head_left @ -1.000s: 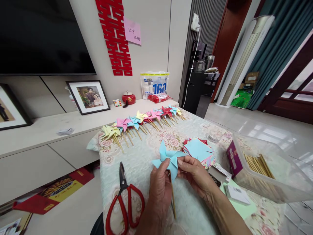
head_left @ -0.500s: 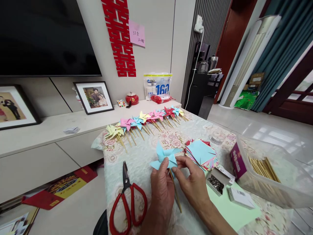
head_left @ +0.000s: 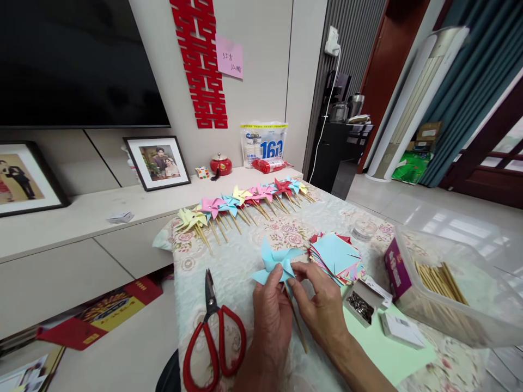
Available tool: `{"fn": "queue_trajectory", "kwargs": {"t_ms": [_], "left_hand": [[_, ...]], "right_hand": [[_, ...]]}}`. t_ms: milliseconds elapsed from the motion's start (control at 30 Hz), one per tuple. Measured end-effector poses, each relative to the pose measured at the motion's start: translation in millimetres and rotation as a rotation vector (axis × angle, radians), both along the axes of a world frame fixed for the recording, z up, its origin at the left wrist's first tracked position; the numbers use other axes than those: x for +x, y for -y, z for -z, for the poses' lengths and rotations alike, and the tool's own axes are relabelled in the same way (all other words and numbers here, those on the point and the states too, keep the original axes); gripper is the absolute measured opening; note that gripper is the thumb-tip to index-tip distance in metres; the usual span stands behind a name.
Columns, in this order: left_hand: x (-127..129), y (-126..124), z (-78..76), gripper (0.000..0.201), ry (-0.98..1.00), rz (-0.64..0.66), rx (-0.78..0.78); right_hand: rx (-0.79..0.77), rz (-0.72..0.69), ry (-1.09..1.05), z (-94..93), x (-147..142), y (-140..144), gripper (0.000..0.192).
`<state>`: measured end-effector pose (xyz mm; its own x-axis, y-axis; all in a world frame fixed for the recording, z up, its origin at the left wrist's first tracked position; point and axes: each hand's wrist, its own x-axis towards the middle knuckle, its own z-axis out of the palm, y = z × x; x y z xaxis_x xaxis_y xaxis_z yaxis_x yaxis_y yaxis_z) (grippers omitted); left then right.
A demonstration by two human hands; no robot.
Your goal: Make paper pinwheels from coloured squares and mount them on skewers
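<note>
Both hands, left hand (head_left: pixel 272 310) and right hand (head_left: pixel 322 305), pinch a blue pinwheel (head_left: pixel 277 262) onto its stick (head_left: pixel 298 326), right of the scissors (head_left: pixel 212 332); pinning needs steadiness.

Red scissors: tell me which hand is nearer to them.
Left. The left hand is just right of the red scissors, holding the blue pinwheel. The right hand is farther right, beyond the left hand, pinching the same pinwheel.

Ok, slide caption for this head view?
Both hands, left hand and right hand, hold a light-blue paper pinwheel beside red scissors.
</note>
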<state>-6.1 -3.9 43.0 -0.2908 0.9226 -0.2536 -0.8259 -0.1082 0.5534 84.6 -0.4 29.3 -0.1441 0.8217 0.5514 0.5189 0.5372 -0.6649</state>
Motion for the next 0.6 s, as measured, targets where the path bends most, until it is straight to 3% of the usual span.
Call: {"fn": "queue_trajectory", "kwargs": {"t_ms": [400,500,600], "left_hand": [[-1,-3,4.7,0.024,0.068,0.042,0.007],[-5,-5,8.1,0.024,0.081,0.018,0.019],[-10,-8,12.1,0.020,0.086,-0.026,0.005]], "right_hand": [[-0.017,-0.010,-0.051,-0.9,0,-1,0.018],[-0.164,-0.022,-0.071,-5.1,4,-3,0.020],[-0.430,-0.108,-0.002,-6.5,10,-8,0.015]]}}
